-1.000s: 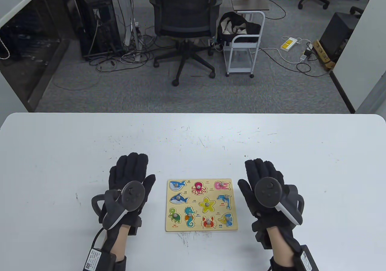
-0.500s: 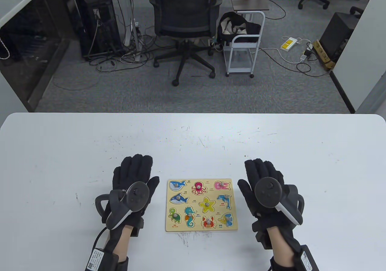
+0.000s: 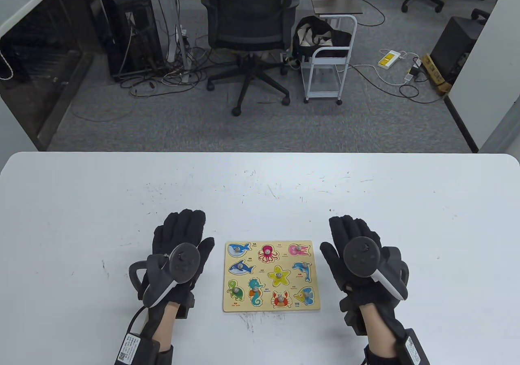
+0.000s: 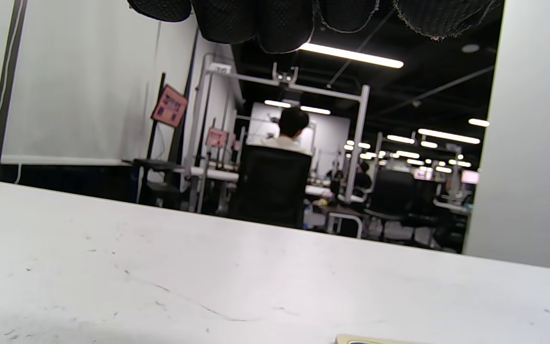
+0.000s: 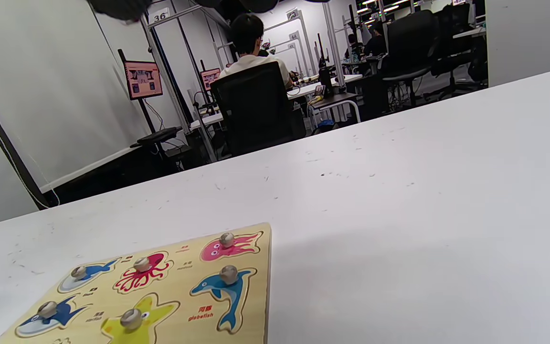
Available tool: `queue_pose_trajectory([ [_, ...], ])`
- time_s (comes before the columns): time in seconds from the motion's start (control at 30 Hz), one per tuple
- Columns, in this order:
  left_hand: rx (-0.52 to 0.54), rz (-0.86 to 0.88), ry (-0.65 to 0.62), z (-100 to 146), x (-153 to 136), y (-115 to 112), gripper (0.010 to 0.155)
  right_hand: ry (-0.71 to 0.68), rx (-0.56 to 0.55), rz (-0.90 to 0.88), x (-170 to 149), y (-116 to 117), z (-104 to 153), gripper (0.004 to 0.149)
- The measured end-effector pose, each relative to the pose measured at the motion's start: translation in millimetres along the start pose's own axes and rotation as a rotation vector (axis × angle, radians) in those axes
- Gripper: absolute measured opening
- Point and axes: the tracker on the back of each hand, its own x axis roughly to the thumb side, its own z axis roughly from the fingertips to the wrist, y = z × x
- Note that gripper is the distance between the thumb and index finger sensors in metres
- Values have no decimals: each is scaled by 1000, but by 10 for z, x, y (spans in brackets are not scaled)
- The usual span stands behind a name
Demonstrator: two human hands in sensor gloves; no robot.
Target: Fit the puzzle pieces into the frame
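Fingers (image 3: 183, 222) of your left hand (image 3: 178, 255) are lying straight and close together, palm down, holding nothing; your right hand (image 3: 357, 255) is doing the same on the other side. Between them, apart from both, the frame (image 3: 271, 306) is sitting flat on the table (image 3: 260, 186), near your edge.

All nine pieces are looking seated in their cut-outs, each showing a small knob, like the one on the star (image 3: 278, 274).

You are dealing with what looks like thin wood: probably light, stiff and not fragile. Pinch a piece by its knob between thumb and forefinger, since seated edges are offering nothing to grab. The board is likely sliding easily on this smooth top, so steady an edge with the other hand.

Whether each piece is fully flush is hard to judge from above. The right wrist view is cutting off the near rows, and the left one is showing only a corner of the frame.
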Motion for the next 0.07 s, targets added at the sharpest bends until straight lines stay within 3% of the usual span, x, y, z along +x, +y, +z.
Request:
queue_pose_trajectory([
  [0.07, 9, -33, 0, 2, 12, 1, 71, 0, -8, -2, 3, -23, 9, 69],
])
